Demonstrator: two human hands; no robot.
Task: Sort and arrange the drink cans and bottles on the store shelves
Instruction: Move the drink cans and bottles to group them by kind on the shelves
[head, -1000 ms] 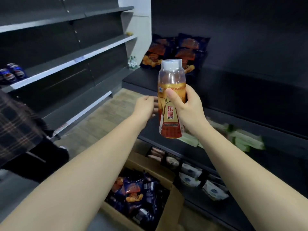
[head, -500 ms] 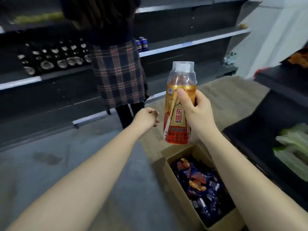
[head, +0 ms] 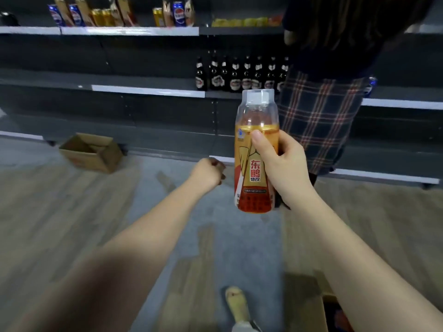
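Right hand [head: 282, 168] is gripping the orange drink bottle [head: 256, 152] upright in mid-air — in front of the shelf [head: 148, 91] of dark bottles [head: 239, 75]. Left hand [head: 207, 172] is hanging curled into a loose fist — holding nothing.

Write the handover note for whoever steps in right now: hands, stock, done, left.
Right hand: holds the orange drink bottle upright, in the air.
Left hand: loosely closed, holds nothing.
Top shelf: mixed cans and bottles. Middle shelf: row of dark bottles.
A person in a plaid skirt stands at the shelves.
Done: bottle picked up.
Left: shelve it, probably with matching drinks.
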